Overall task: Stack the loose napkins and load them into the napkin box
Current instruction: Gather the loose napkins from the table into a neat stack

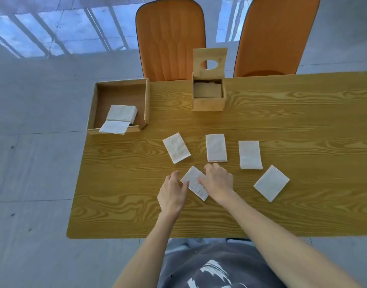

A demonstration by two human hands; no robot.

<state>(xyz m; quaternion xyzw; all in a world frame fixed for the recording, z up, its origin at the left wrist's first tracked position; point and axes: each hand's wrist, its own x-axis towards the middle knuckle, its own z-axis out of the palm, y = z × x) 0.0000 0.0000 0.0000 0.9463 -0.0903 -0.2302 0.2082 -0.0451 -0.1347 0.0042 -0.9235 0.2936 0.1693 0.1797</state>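
A folded napkin (194, 183), lying askew near the tabletop's near edge, is pinched between both hands: the left hand (172, 195) is half curled with its fingertips against the napkin's left edge, and the right hand (217, 181) is curled over its right side, thumb laid on the paper. Four more loose napkins are spread beyond and to the right: one tilted (176, 148), one upright (216, 148), another upright (250, 155), and one turned diagonally (271, 183) towards the right. The napkin box (208, 94) is set at the far edge with its lid (210, 62) raised; something pale, perhaps napkins, is seen inside. At the far left corner a wooden tray (118, 107) is placed, with napkins (121, 116) in it, one draped over its front rim.
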